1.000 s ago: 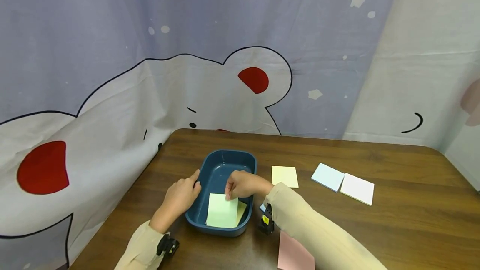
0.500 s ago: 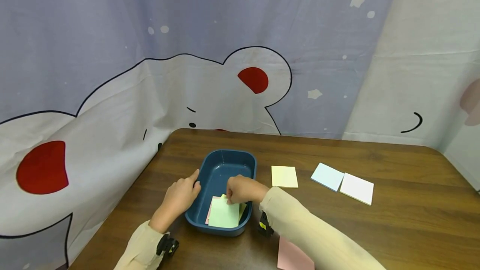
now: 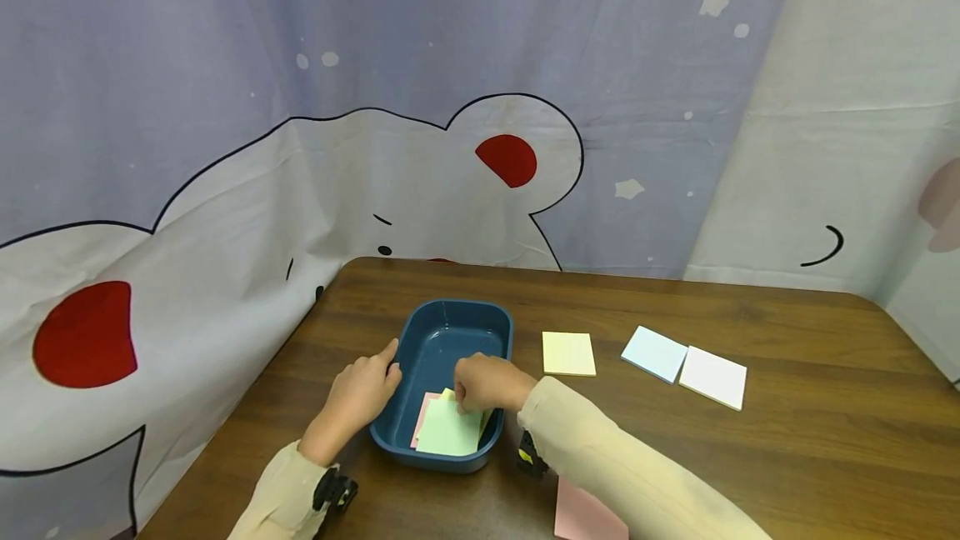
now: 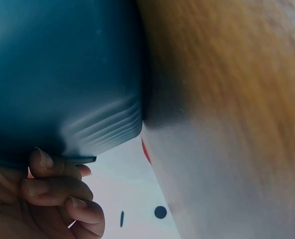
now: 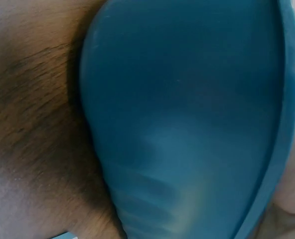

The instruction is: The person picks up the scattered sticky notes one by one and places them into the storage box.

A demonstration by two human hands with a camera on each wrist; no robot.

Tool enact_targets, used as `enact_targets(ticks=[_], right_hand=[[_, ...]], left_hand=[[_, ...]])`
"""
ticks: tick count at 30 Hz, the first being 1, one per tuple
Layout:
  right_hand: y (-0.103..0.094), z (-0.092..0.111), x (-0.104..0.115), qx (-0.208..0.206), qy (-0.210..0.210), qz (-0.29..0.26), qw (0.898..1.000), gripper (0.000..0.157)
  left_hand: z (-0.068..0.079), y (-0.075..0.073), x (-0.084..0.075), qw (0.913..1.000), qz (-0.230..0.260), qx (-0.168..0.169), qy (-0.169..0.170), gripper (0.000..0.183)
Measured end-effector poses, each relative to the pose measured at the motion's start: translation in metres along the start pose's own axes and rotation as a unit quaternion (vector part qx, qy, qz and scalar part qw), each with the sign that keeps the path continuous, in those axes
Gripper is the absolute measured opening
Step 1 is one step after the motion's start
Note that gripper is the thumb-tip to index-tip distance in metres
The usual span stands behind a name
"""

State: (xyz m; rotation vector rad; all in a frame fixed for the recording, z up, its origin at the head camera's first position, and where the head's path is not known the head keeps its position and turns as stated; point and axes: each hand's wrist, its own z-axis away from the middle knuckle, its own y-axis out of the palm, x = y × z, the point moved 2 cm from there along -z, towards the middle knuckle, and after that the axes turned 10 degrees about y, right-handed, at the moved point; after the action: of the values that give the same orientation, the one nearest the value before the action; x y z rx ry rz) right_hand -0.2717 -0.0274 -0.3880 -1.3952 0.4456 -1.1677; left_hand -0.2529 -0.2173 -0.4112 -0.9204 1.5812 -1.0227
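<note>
- Pink sticky-note pad (image 3: 585, 515) on the surface (image 3: 795, 340), partly covered from above by the right sleeve (image 3: 630, 457): a low drag of the forearm could push it askew.
- Black wrist camera (image 3: 531, 457) on the right arm, just beside the tray's outer wall: a sideways swing could knock the tray.
- Pale green sticky-note pad (image 3: 446, 432) inside the near end of the blue tray (image 3: 431, 462), over a pink pad (image 3: 422, 418) and yellow pieces (image 3: 447, 394) whose edges peek out. The pile is uneven — a sideways nudge would probably make the top pad slide.
- Right hand (image 3: 487, 382) inside the tray, its grip apparently closed on the green pad's far right corner; the fingertips are partly hidden. Lifting away before the corner is free could pull the pad along or peel up a sheet.
- Left hand (image 3: 363, 390) with its grip curled at the tray's left rim. If that hold slackens, a push from the right could shift the tray.
- Yellow sticky-note pad (image 3: 569, 354) near the tray's right side, within reach of a stray elbow or sleeve.
- White pad (image 3: 713, 378) and light blue pad (image 3: 654, 353), farther right, corners close together — picking up one carelessly could disturb the other.
</note>
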Motion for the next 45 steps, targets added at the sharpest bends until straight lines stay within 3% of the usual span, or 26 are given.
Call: enact_targets(ticks=[14,24,31,45], right_hand=[[0.003,0.001,-0.003,-0.013,-0.011,0.006,1.000,0.008],[0.002,-0.003,-0.006,-0.027,-0.024,-0.040,0.999,0.009],[-0.006,-0.002,-0.007,-0.036,-0.058,-0.079,0.995,0.006],[-0.024,0.011,-0.011,-0.034,-0.052,-0.123,0.990,0.004]], left_hand=[[0.000,0.001,-0.002,1.0000,-0.002,0.004,-0.001,0.051],[-0.001,0.001,-0.001,1.0000,0.003,0.007,-0.003,0.052],[-0.002,0.002,0.000,1.0000,0.003,0.005,-0.001,0.052],[-0.001,0.001,0.002,1.0000,0.001,0.003,0.000,0.052]])
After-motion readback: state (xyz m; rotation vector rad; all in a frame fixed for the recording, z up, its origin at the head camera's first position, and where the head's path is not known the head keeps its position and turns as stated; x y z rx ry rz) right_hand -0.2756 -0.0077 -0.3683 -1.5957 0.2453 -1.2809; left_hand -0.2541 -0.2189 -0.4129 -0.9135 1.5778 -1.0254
